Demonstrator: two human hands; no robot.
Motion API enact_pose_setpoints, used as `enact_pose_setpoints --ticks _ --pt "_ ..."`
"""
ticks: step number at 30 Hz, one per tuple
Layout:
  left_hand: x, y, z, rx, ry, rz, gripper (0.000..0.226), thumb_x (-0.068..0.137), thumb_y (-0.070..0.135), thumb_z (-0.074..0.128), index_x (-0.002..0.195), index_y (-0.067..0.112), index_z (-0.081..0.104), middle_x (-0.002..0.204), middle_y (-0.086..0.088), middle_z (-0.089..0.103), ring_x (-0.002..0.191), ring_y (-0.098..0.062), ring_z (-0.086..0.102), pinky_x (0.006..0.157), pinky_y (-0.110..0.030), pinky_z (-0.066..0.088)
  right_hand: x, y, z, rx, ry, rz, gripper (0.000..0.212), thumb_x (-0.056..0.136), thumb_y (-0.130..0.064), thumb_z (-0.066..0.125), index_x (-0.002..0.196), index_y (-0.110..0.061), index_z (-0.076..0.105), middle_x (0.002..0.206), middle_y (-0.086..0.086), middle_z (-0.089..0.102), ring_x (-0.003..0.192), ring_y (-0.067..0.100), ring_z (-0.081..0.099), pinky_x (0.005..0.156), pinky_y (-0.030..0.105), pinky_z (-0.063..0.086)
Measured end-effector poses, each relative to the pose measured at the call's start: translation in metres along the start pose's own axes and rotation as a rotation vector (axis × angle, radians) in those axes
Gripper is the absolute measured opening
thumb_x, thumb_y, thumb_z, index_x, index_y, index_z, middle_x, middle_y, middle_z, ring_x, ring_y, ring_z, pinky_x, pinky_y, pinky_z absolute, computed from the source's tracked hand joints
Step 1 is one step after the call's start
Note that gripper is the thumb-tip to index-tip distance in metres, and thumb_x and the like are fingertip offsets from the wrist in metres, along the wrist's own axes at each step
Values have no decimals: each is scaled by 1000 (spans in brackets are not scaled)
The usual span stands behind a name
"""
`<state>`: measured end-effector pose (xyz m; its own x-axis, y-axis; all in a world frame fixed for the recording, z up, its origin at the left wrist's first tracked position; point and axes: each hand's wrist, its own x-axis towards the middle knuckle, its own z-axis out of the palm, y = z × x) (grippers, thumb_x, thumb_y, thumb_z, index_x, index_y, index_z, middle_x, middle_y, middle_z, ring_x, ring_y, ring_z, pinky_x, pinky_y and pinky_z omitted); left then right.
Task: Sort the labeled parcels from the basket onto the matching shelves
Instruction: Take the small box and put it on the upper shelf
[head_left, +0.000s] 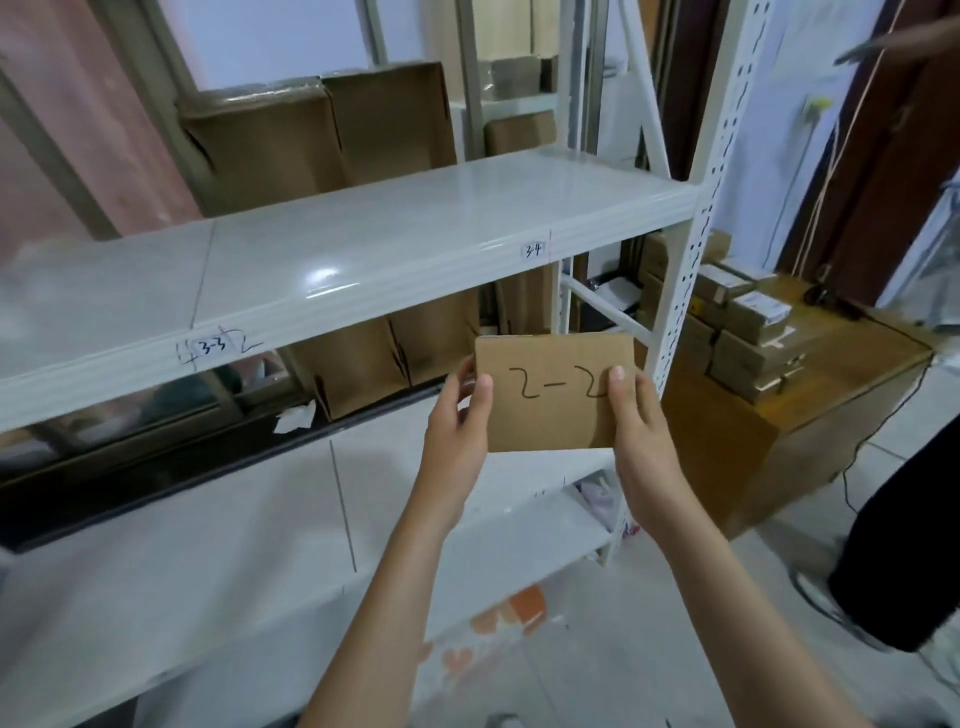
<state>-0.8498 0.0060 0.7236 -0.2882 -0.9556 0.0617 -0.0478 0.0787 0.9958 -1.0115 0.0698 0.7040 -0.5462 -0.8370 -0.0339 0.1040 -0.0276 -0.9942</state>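
Note:
A flat brown cardboard parcel (550, 410) marked "2-2" in black pen is held up in front of the white shelving. My left hand (457, 431) grips its left edge, thumb on the front face. My right hand (641, 431) grips its right edge, thumb over the last digit. Behind it runs the upper white shelf (363, 254), with small labels "3-3" (212, 347) and "3-4" (533, 251) on its front lip. A lower white shelf (208, 519) lies below my arms. The basket is out of sight.
Brown cartons (317, 135) stand behind the upper shelf, and others (389, 358) behind the lower one. A perforated white upright (696, 218) is right of the parcel. A large box (810, 415) carrying small cartons sits at the right, with another person's leg (904, 545) beside it.

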Motion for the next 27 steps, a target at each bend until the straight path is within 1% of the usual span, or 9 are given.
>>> enact_pose_setpoints --ticks 2,6,10,11,13,16,20,24,27 --pt "29 9 7 -7 11 52 39 102 47 45 139 36 51 123 24 62 102 18 58 75 -4 46 27 -13 1 9 -13 -36 56 94 -68 41 141 -38 41 129 -9 56 116 10 57 97 36 52" --pt "86 33 15 -30 33 162 38 102 47 44 137 38 51 122 28 60 107 20 54 80 -2 43 83 -48 11 5 1 -127 53 94 -67 42 140 -41 42 132 -10 56 120 11 56 98 38 49" --pt "134 68 7 -17 91 238 58 90 67 37 142 44 44 128 24 56 115 11 52 76 -6 43 128 -92 38 21 -50 -189 33 96 -63 42 128 -55 43 126 -20 52 116 2 51 84 23 43" --pt "145 77 3 -11 108 250 60 87 69 37 142 46 44 129 23 55 116 9 52 74 -6 44 138 -102 45 17 -59 -215 33 95 -64 42 127 -55 43 125 -22 52 114 -2 50 83 21 41" --pt "161 95 -6 3 130 292 58 88 69 37 141 48 44 129 25 54 114 11 52 73 -5 45 157 -124 59 -6 -68 -271 41 93 -65 41 131 -50 44 122 -22 54 111 -3 51 83 22 40" --pt "177 116 -22 41 191 375 51 92 64 37 139 46 48 129 25 58 116 11 53 86 -10 43 175 -149 78 12 -114 -329 35 91 -65 43 122 -52 49 113 -25 59 101 -7 59 80 20 43" --pt "188 138 -43 76 281 424 50 92 64 36 133 43 54 123 22 63 114 6 57 93 -19 46 189 -167 104 37 -213 -385 47 85 -64 43 128 -47 47 111 -27 61 91 -19 60 77 14 44" --pt "187 153 -63 105 387 447 50 89 64 38 130 42 56 118 23 65 109 10 58 90 -16 45 200 -178 136 64 -329 -395 49 91 -63 41 136 -42 45 116 -27 58 95 -21 56 76 11 42" --pt "174 161 -76 124 490 438 27 100 52 39 119 44 58 108 32 66 102 17 58 84 -7 42 197 -181 156 100 -454 -380 55 88 -66 41 137 -40 45 123 -20 59 105 -12 57 80 14 43"
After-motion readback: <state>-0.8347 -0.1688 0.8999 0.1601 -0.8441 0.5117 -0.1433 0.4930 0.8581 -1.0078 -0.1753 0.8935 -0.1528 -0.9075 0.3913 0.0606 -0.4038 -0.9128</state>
